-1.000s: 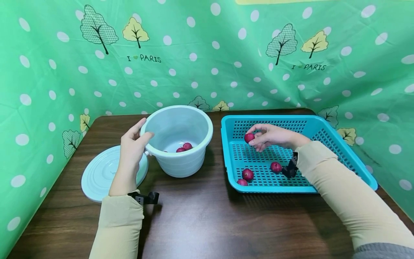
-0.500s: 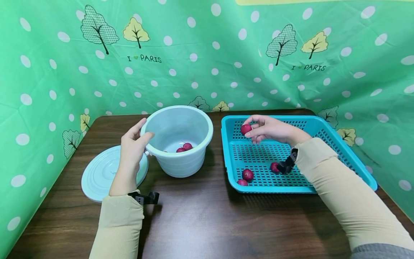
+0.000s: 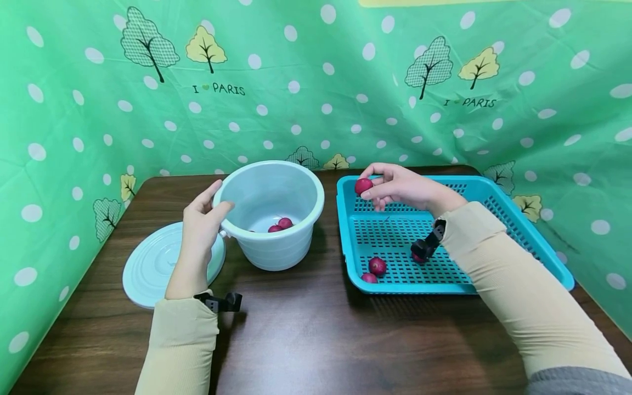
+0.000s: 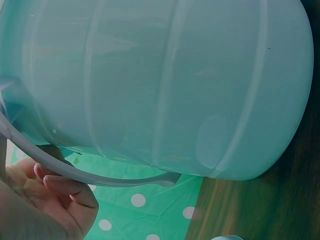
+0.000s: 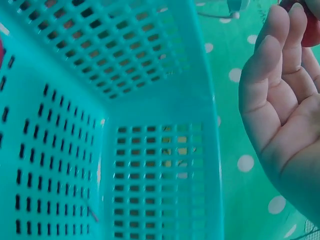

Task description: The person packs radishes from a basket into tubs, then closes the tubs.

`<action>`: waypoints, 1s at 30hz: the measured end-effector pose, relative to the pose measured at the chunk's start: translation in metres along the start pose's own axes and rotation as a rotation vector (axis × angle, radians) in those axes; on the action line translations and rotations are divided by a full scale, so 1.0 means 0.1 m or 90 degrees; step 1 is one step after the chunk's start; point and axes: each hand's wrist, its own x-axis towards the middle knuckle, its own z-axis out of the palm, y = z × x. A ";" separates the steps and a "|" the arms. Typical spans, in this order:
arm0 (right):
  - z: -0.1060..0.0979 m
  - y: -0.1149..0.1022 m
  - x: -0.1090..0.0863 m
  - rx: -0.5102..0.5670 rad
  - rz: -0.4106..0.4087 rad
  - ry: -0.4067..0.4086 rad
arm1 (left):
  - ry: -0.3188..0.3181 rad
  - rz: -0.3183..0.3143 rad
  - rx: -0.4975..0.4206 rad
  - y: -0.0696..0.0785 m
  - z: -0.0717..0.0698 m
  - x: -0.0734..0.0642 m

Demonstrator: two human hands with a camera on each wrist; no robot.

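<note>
My left hand [image 3: 199, 233] grips the left rim of a pale blue bucket [image 3: 276, 249], thumb over the edge. In the left wrist view, the bucket's handle [image 4: 95, 176] crosses in front of the curled fingers. Several red radishes [image 3: 285, 223] lie at the bottom of the bucket, partly hidden by its near wall. Over the back left of a turquoise basket [image 3: 346, 241], my right hand [image 3: 402, 187] pinches a red radish [image 3: 364, 186] between thumb and fingertips. More radishes [image 3: 377, 266] lie in the basket's front part, one mostly behind the wrist camera.
A round pale blue lid [image 3: 153, 263] lies flat on the brown table [image 3: 316, 340], left of the bucket and partly behind my left hand. A green dotted cloth [image 3: 296, 99] hangs behind and along both sides. The bucket and basket stand slightly apart.
My right hand has risen from inside the basket and moved left and back with the radish. My left hand and the bucket hold the same place.
</note>
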 end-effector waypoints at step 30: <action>0.81 -0.45 0.39 0.103 -0.066 0.020 | 0.006 -0.005 0.007 0.00 0.01 0.01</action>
